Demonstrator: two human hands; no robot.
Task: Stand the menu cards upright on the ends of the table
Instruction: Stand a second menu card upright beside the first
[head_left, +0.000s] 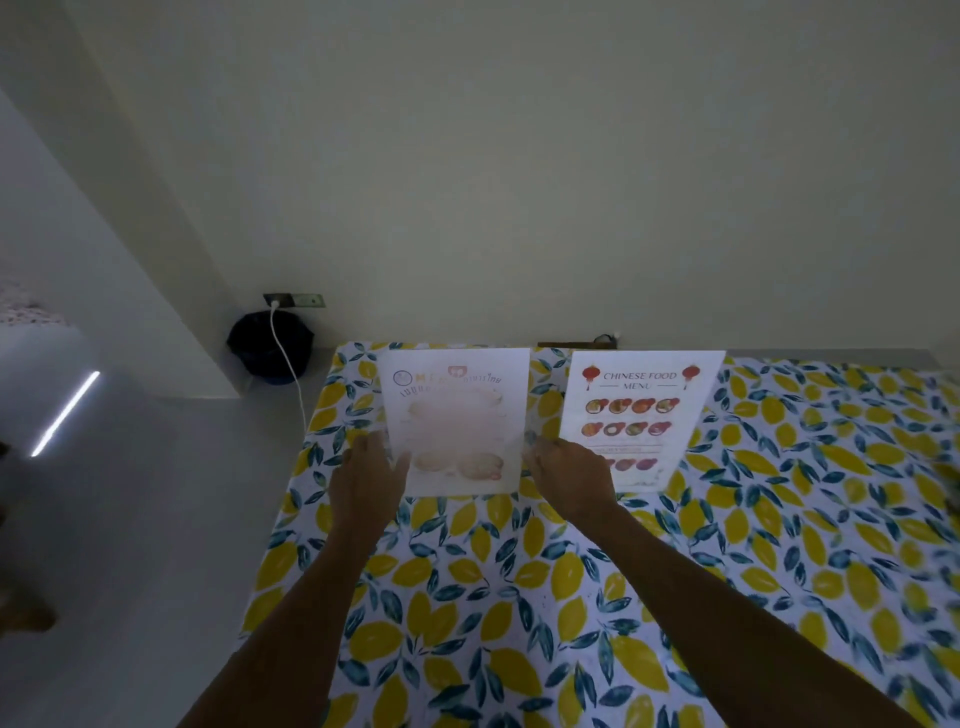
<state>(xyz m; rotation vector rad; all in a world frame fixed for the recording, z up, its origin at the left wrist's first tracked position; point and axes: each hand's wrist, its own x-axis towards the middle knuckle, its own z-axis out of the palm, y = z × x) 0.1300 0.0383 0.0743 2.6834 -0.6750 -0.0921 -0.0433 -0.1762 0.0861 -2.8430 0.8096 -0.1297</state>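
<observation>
- We have both hands on the pale Thai menu card (457, 415), which stands near the far left end of the table (779, 545), close to the wall.
- Our left hand (369, 480) lies against the card's lower left edge and our right hand (569, 480) against its lower right edge; the fingers are at the edges, but we cannot tell whether they pinch the sheet or only steady it.
- The Chinese food menu card (636, 415) stands just beside it to the right, upright or nearly so, and partly hidden low down by our right hand.
- The card looks thin, light and glossy, so we judge it will bend under a squeeze, slide on the lemon-print cloth (467, 597) and tip at a small knock.
- Best to hold it low, at both side edges near the foot, with gentle pressure.
</observation>
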